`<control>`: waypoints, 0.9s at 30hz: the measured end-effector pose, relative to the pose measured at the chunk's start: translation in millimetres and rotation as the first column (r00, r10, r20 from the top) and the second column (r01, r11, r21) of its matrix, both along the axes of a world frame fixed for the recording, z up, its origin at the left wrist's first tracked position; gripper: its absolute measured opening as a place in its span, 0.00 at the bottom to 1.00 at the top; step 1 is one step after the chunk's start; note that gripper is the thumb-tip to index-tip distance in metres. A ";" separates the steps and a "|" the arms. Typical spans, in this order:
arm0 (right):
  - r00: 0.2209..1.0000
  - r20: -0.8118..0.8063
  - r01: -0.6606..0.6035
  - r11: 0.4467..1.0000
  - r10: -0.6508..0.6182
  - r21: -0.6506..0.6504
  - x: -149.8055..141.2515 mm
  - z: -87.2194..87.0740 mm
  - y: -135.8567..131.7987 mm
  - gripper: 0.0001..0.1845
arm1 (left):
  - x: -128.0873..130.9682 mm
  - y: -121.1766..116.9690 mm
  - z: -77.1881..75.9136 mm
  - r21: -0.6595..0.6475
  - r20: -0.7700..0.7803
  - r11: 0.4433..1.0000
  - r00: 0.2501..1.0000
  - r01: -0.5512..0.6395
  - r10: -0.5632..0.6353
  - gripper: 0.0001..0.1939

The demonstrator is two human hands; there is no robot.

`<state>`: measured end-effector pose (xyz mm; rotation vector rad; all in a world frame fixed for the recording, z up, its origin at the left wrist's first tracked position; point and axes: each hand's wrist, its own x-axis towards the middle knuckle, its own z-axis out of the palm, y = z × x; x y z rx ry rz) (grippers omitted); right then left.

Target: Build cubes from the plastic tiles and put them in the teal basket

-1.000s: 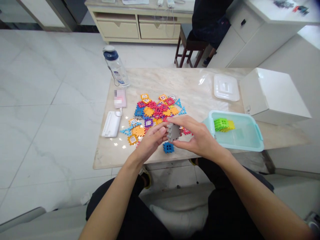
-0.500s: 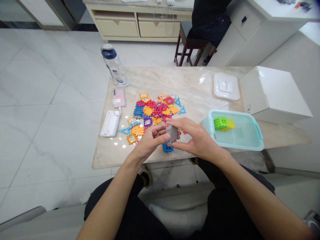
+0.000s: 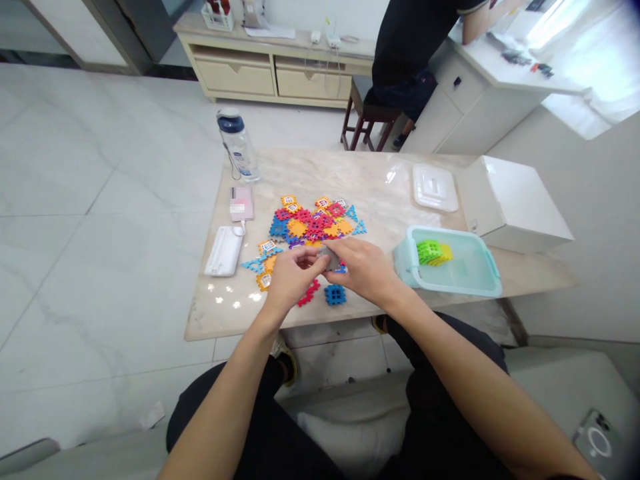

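Observation:
Between the fingertips of both hands is a stack of grey interlocking plastic tiles (image 3: 330, 260), partly covered by the fingers. My left hand (image 3: 294, 272) grips it from the left with thumb and fingers. On the other side my right hand (image 3: 364, 272) closes on it too. Beyond the hands lies a loose heap of colourful interlocking tiles (image 3: 316, 223), red, orange, blue and purple, some with window patterns. A blue square tile stack (image 3: 335, 295) rests just in front of the hands, near a red tile (image 3: 309, 293).
A turquoise bin (image 3: 457, 283) holding green tiles (image 3: 429, 252) and yellow ones stands at right. Behind it are a clear lid (image 3: 435, 188) and a white box (image 3: 517, 203). A water bottle (image 3: 241, 150), pink case (image 3: 242, 203) and white power bank (image 3: 224, 251) line the left. A person (image 3: 407, 53) is beyond the table.
My hands have drawn closer together around the grey tiles, which have turned and are more covered. The red tile and blue stack in front show more. The view has tilted up.

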<state>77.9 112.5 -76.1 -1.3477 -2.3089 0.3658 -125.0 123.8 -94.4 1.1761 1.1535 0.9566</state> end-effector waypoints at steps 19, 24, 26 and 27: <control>0.907 0.390 0.278 0.921 -0.158 -0.274 65.7 -83.3 184.0 0.42 | -68.3 25.0 26.8 -0.096 0.250 0.924 0.889 -0.371 0.383 0.26; 0.900 0.432 0.221 0.920 -0.065 -0.323 58.7 -93.5 207.5 0.47 | -81.6 29.4 27.4 -0.146 0.318 0.911 0.854 -0.385 0.412 0.25; 0.896 0.441 0.212 0.924 -0.053 -0.319 57.6 -95.7 212.2 0.45 | -81.5 30.0 27.2 -0.167 0.337 0.909 0.844 -0.382 0.417 0.25; 0.894 0.445 0.211 0.926 -0.054 -0.312 57.2 -96.5 213.2 0.44 | -80.6 29.9 27.3 -0.177 0.345 0.910 0.842 -0.376 0.415 0.26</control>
